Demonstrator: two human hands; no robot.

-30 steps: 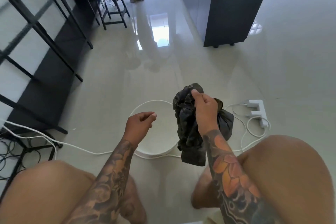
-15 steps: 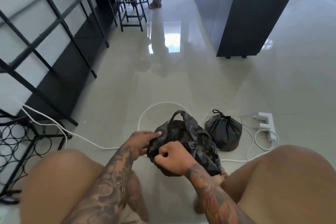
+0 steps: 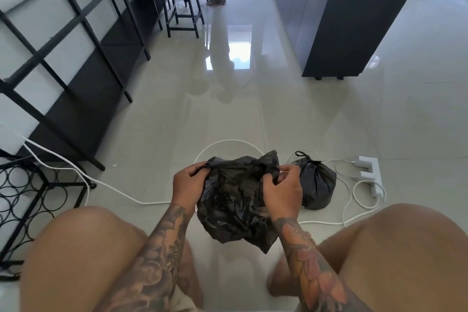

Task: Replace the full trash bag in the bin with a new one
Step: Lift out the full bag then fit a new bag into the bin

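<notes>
Trash bag, new (image 3: pixel 235 200): black, crumpled, no legible print. We pinch its top edge with the left hand (image 3: pixel 188 186) and right hand (image 3: pixel 282 194), fingers curled into the film, above the white bin (image 3: pixel 228 145), contents hidden. Full tied bag (image 3: pixel 316 185) sits on the floor just right; white power strip (image 3: pixel 367 172) farther right.

Tied bag (image 3: pixel 316 185) right of bin (image 3: pixel 229 144)

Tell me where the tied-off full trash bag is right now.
In the head view the tied full bag sits on the floor right of centre, just beyond the right hand, between the white bin's rim and the white power strip.
</notes>
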